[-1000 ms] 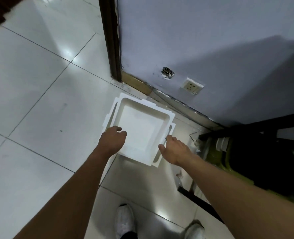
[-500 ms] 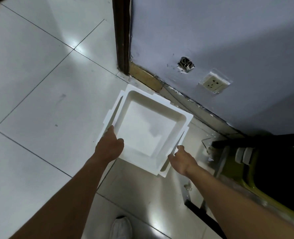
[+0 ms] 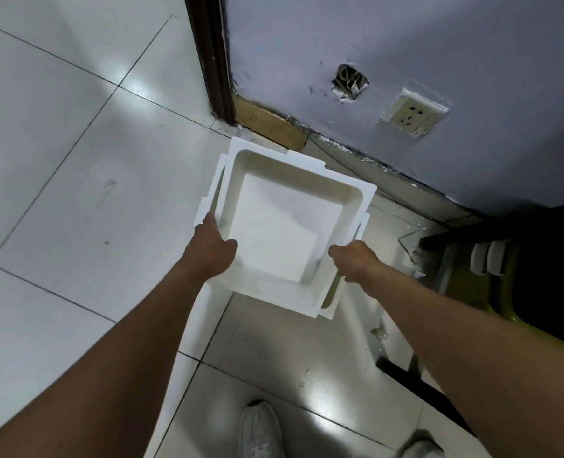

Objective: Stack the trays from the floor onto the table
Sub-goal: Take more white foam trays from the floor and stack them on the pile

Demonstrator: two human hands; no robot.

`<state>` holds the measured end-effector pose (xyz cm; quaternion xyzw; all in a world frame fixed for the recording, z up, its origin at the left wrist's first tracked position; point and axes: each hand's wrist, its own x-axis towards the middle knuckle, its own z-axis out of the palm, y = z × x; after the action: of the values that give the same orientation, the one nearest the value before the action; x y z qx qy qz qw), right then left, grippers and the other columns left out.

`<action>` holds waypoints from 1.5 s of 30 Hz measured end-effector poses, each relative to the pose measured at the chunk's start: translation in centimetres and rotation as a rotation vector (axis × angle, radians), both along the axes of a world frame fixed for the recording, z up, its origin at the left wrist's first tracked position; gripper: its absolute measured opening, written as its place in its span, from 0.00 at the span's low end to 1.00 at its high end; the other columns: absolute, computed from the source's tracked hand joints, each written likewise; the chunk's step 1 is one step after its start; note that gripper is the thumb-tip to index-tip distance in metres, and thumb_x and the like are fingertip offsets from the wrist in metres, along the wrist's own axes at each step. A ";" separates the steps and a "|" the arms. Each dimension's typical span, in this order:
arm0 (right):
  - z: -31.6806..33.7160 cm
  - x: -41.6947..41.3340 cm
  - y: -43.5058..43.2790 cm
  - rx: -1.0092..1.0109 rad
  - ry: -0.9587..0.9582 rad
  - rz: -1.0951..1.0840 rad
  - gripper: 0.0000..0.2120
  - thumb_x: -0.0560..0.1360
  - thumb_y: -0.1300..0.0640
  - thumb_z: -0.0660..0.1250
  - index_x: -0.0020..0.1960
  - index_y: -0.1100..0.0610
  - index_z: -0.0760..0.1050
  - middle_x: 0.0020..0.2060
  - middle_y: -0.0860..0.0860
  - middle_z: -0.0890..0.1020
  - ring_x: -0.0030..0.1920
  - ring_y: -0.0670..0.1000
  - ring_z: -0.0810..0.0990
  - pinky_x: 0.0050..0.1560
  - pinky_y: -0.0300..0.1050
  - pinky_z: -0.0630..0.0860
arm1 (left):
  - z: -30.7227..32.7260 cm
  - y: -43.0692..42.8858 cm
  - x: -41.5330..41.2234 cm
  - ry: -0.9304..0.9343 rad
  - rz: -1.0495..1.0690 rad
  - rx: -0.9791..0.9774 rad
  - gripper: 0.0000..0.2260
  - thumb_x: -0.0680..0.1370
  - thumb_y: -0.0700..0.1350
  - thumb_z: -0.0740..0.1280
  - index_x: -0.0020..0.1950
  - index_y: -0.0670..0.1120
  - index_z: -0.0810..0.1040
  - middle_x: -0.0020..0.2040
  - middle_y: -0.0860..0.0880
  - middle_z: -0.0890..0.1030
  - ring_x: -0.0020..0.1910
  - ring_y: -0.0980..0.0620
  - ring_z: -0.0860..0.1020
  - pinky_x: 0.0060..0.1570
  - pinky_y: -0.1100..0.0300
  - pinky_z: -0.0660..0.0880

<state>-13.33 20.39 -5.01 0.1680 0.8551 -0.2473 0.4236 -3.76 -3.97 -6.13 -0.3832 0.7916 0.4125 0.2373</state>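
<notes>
Trays are basically at square one here, none of them looks to be on any tabletop yet. The white top tray (image 3: 284, 226) is down low over the tiled floor (image 3: 59, 193), close to the wall (image 3: 406, 34) below the wall socket (image 3: 412, 115). It sits over a second one, the lower tray (image 3: 332, 307), whose rim pokes out on the left and at the near right corner. The left hand (image 3: 209, 256) grips the top tray's left rim with the thumb hooked inside, and the right hand (image 3: 356, 262) is curled round the right rim, fingertips hidden under the edge. The top tray looks skewed and maybe a bit raised off the lower one, so my guess is this is the pick-up of the first tray, but I can't say it's clear. Dark furniture (image 3: 538, 226) on the right might be the table, though no tabletop shows. What's left: lift this one, carry it over, set it down, then fetch the lower tray and stack it on top.
</notes>
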 end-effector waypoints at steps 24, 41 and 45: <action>23.4 -1.8 0.0 0.086 0.144 0.296 0.19 0.77 0.61 0.56 0.65 0.67 0.69 0.42 0.61 0.83 0.27 0.55 0.82 0.30 0.44 0.75 | 21.0 -2.1 1.1 0.046 -0.047 -0.072 0.07 0.80 0.43 0.67 0.53 0.40 0.75 0.50 0.39 0.82 0.45 0.39 0.83 0.49 0.41 0.82; 50.7 -3.1 4.5 -0.030 0.484 0.241 0.19 0.82 0.62 0.55 0.71 0.65 0.67 0.64 0.61 0.77 0.61 0.62 0.77 0.57 0.52 0.75 | 52.7 1.9 -1.6 0.299 -0.083 -0.167 0.04 0.75 0.43 0.67 0.47 0.43 0.76 0.44 0.43 0.83 0.45 0.41 0.83 0.48 0.45 0.82; 55.8 -2.0 7.3 -0.002 0.617 0.226 0.19 0.81 0.60 0.58 0.72 0.59 0.64 0.60 0.56 0.78 0.55 0.60 0.79 0.49 0.51 0.75 | 56.9 5.7 0.5 0.381 -0.099 -0.251 0.10 0.76 0.46 0.65 0.53 0.42 0.75 0.45 0.46 0.82 0.48 0.43 0.80 0.41 0.53 0.74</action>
<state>-15.36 27.73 50.77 -0.0113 0.9561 -0.2389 0.1692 -3.30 1.75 50.73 -0.2854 0.8851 0.3637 0.0540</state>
